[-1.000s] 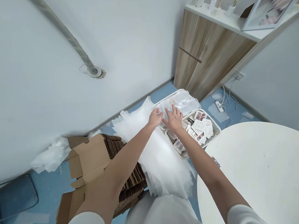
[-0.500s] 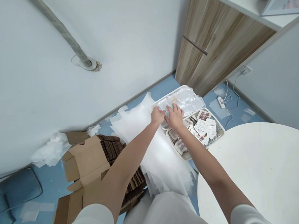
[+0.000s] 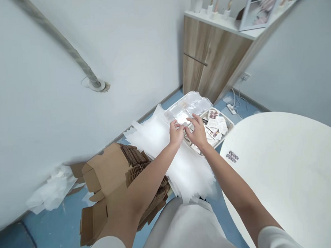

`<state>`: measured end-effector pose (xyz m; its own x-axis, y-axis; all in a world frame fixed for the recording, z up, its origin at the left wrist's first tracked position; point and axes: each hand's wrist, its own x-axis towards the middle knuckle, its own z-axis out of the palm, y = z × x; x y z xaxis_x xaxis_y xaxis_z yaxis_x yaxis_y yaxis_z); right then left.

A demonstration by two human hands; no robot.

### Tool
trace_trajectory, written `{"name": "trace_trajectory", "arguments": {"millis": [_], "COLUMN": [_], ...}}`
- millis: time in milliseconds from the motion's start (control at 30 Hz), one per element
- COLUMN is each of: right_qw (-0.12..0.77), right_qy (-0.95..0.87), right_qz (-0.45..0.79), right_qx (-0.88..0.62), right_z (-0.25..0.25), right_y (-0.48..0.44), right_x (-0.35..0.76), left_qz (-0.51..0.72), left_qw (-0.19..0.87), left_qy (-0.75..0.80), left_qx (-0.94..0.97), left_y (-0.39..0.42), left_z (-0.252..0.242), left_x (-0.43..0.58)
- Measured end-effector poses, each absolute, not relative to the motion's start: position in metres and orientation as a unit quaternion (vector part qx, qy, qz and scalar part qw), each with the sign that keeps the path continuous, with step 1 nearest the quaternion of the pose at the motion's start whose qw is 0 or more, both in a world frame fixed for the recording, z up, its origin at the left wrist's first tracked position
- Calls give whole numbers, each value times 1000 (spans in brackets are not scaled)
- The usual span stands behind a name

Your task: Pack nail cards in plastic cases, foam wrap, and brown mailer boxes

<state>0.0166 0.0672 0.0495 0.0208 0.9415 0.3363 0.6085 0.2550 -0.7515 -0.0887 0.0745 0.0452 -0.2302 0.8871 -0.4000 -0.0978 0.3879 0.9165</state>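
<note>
Between my two hands is a small clear plastic box point(image 3: 183, 115), tilted up so that its square frame shows. My left hand point(image 3: 176, 134) pinches its near left side. My right hand point(image 3: 197, 133) grips the near right side with thumb and fingers. Just beyond lies a basket point(image 3: 168, 110) of clear plastic boxes point(image 3: 194, 100). Right of my right hand stands a second white basket point(image 3: 230, 127), holding white printed cards point(image 3: 219, 124) and some cards with nail pictures. What the box contains, if anything, I cannot make out.
A stack of white sheets point(image 3: 152, 133) lies below my hands. Brown cardboard boxes point(image 3: 109, 166) are piled at left. A round white table point(image 3: 288, 170) bears a small set of dark press-on nails point(image 3: 232, 156). A wooden cabinet point(image 3: 206, 52) and a power strip point(image 3: 231, 109) are farther back.
My hands have drawn back from the basket of clear boxes, lifting one box out between them. The view has shifted to the right, showing the nail set on the table.
</note>
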Motion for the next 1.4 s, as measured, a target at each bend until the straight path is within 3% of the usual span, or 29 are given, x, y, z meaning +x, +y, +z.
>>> {"name": "trace_trajectory", "arguments": {"millis": [200, 500, 867, 1167, 1400], "right_qw": [540, 540, 640, 629, 633], "right_qy": [-518, -362, -203, -175, -99], "right_qz": [249, 357, 293, 423, 428], "right_qx": [-615, -671, -681, -628, -637], "right_z": [68, 95, 77, 62, 56], "right_y": [-47, -209, -321, -377, -388], "right_x": [55, 99, 154, 215, 262], "left_qz": [390, 220, 81, 81, 66], "left_qw": [684, 757, 825, 803, 748], "left_qy": [529, 430, 335, 379, 310], "left_qx": [316, 440, 447, 452, 583], "left_y": [-40, -131, -201, -246, -256], "left_z": [72, 75, 64, 56, 66], "left_x": [-71, -54, 25, 98, 136]}}
